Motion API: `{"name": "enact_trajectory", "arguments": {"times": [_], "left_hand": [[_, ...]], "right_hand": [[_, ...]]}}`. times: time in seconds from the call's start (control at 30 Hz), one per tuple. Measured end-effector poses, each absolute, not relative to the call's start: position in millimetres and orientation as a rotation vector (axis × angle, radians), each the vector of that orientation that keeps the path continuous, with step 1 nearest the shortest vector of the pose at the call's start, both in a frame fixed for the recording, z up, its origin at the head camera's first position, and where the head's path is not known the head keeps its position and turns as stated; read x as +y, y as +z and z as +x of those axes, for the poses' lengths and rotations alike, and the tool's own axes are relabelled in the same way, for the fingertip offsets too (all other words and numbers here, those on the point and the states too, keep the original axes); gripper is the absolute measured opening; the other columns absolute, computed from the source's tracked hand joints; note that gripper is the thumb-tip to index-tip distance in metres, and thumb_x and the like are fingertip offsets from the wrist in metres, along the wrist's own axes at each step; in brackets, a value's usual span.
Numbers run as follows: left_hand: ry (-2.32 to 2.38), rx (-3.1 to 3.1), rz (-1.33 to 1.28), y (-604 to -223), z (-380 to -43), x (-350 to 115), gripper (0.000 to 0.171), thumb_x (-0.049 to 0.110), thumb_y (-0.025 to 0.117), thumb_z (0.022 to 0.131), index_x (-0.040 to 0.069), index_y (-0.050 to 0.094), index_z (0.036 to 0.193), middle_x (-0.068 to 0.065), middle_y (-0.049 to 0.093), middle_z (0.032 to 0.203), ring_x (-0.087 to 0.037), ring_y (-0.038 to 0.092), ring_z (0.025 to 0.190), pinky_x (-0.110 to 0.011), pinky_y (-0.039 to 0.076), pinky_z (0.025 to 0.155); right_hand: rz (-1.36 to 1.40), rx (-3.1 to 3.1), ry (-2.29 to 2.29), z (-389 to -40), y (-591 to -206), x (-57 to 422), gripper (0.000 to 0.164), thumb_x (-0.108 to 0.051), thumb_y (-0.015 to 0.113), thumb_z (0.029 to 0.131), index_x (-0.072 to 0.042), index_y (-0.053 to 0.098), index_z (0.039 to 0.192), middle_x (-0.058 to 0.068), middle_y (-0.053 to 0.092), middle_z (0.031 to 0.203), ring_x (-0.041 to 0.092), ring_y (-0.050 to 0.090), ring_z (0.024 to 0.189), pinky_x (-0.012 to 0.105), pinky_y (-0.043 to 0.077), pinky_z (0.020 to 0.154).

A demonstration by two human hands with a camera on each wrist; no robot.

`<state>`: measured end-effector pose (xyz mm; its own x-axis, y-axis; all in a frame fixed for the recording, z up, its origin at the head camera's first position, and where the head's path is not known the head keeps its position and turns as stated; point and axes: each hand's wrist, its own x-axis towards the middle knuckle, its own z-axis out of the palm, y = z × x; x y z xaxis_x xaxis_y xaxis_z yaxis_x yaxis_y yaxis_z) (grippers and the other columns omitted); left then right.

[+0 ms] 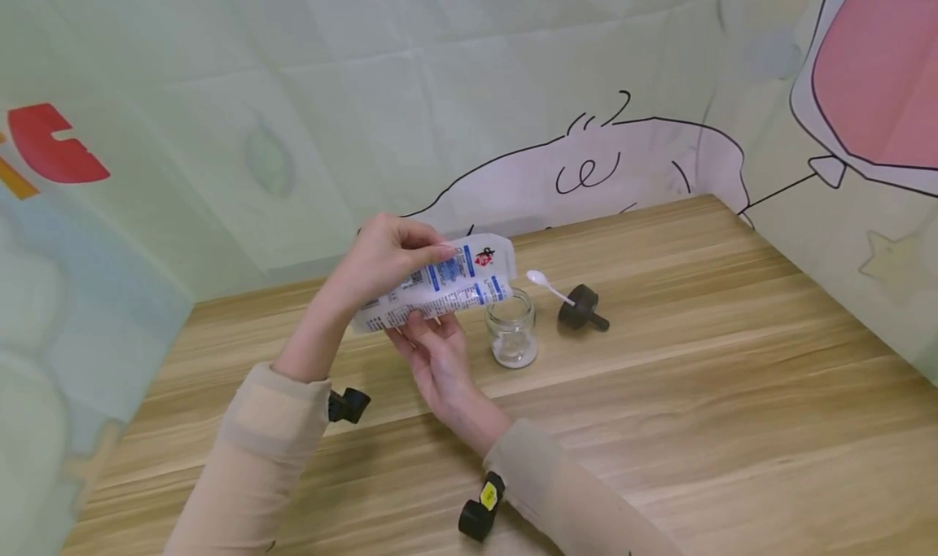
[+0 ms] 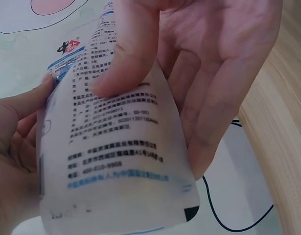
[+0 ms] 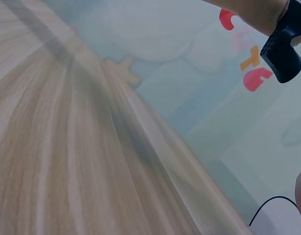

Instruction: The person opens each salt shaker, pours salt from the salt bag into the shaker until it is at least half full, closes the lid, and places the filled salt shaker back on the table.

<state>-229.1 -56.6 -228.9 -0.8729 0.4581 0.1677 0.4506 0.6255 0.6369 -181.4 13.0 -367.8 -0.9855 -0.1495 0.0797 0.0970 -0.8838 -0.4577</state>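
Both hands hold a white plastic salt bag, tilted with its right end at the mouth of a small glass jar. Fingers and thumb of my left hand grip the bag from above. My right hand holds it from below, thumb pressed on the printed side. White grains lie in the bottom of the jar. Up close in the left wrist view, the bag shows rows of small print, with the left hand at one side and the right hand at the other.
Right of the jar, a black lid with a knob lies on its side, a white spoon extending from it. The wooden table meets a printed cloth wall at the back. Black cameras sit at both wrists.
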Motion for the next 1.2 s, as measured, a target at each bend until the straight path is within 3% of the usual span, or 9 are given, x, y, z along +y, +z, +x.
{"name": "enact_trajectory", "arguments": {"times": [0.5, 0.77, 1.2], "left_hand": [[1.028, 2.836, 0.805, -230.0, -230.7, -50.8, 0.017, 0.025, 0.067, 0.091, 0.011, 0.076, 0.092, -0.007, 0.074, 0.087, -0.017, 0.059, 0.068, -0.024, 0.046, 0.061], [1.016, 2.863, 0.819, -228.4, -230.9, -49.4, 0.017, 0.025, 0.067, 0.090, 0.011, 0.076, 0.092, -0.007, 0.075, 0.086, -0.018, 0.059, 0.069, -0.025, 0.046, 0.061], [1.089, 2.855, 0.813, -232.2, -232.8, -53.4, 0.017, 0.023, 0.068, 0.090, 0.008, 0.076, 0.092, -0.010, 0.075, 0.090, -0.018, 0.060, 0.071, -0.022, 0.047, 0.061]], "right_hand": [[-0.164, 0.649, -2.914, -181.5, -369.0, 14.2, 0.043, -0.008, 0.048, 0.098, -0.018, 0.041, 0.139, 0.002, 0.057, 0.128, 0.016, 0.061, 0.116, 0.035, 0.044, 0.107], [-0.198, 0.606, -2.904, -182.5, -369.0, 14.0, 0.044, -0.009, 0.046, 0.099, -0.019, 0.039, 0.141, 0.004, 0.053, 0.137, 0.023, 0.052, 0.130, 0.036, 0.041, 0.109], [-0.229, 0.592, -2.899, -180.6, -372.3, 12.0, 0.048, -0.007, 0.046, 0.098, -0.019, 0.037, 0.144, 0.008, 0.048, 0.144, 0.027, 0.046, 0.136, 0.039, 0.037, 0.113]]}}
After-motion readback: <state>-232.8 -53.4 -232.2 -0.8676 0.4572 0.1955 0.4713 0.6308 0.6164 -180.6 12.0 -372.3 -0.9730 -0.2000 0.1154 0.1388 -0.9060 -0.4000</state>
